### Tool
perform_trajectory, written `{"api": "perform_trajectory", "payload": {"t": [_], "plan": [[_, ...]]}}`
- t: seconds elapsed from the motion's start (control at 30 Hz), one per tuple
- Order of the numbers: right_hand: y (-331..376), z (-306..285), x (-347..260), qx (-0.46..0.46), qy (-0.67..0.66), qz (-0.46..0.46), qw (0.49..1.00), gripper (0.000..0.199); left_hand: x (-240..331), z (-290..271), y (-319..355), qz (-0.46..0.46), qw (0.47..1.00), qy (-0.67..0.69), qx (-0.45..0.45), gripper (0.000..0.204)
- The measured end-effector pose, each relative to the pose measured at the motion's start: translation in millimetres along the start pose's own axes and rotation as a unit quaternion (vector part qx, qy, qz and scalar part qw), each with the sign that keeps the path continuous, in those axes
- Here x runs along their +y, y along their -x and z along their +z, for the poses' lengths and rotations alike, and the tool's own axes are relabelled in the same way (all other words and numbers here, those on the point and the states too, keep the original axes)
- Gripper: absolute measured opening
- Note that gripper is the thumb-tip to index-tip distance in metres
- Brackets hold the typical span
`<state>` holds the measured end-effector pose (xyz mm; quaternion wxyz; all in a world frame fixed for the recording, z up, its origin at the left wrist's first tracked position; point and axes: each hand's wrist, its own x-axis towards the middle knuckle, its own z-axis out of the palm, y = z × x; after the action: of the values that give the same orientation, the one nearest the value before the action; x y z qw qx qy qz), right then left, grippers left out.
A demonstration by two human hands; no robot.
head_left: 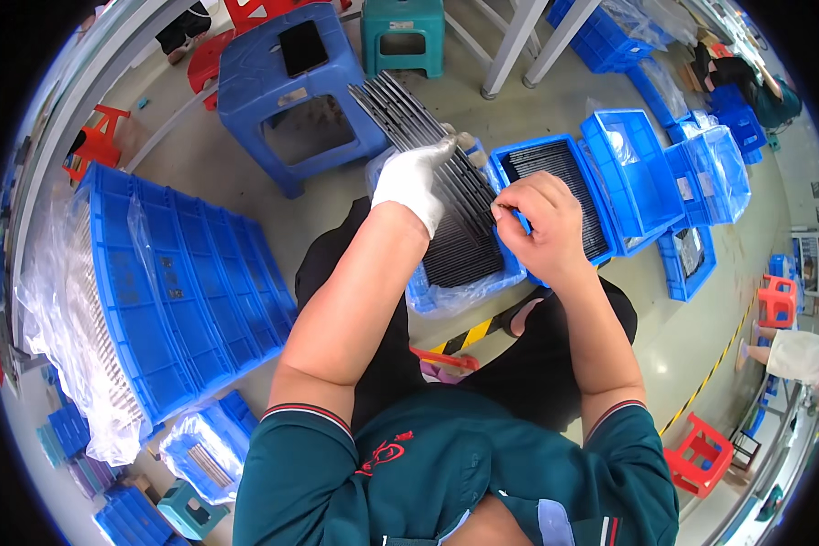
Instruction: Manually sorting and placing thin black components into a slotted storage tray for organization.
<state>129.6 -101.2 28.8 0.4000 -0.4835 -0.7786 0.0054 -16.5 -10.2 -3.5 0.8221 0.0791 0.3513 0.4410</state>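
Observation:
My left hand (411,182), in a white glove, is wrapped round a bundle of long thin black rods (387,107). The bundle slants from the upper left down toward my right hand. Bare and with fingers pinched together, my right hand (544,223) is at the lower right side of the bundle; what lies between its fingertips is too small to make out. Beneath the bundle, a plastic-lined blue crate (516,271) holds rows of similar black rods (460,264). Another blue crate (569,140) of black rods stands just right of it, partly hidden by my right hand.
A blue stool (246,86) with a dark flat phone-like object (302,48) stands ahead left. Stacked blue crates (168,282) rise at my left. More blue crates (632,173) are to the right. A green stool (405,14) and red stool (701,455) stand farther off.

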Motion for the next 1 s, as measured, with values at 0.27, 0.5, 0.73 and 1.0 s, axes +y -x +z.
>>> {"api": "perform_trajectory", "payload": {"t": [0.27, 0.5, 0.73, 1.0], "plan": [[-3.4, -3.9, -8.0, -0.016, 0.084, -0.032, 0.996, 0.016, 2.6, -4.0, -2.2, -0.001, 0.999, 0.027, -0.033, 0.012], [-1.6, -5.9, 2.4, -0.005, 0.004, 0.004, 1.0, 0.014, 7.4, 8.3, 10.3, -0.033, 0.997, 0.051, -0.051, 0.011], [0.4, -11.0, -5.9, 0.029, -0.12, 0.143, 0.982, 0.014, 7.2, 11.0, 11.1, -0.031, 0.997, 0.044, -0.054, 0.011], [0.2, -7.9, -7.7, -0.021, 0.047, -0.054, 0.997, 0.016, 3.4, 3.6, -0.2, -0.007, 0.999, 0.024, -0.02, 0.013]]}}
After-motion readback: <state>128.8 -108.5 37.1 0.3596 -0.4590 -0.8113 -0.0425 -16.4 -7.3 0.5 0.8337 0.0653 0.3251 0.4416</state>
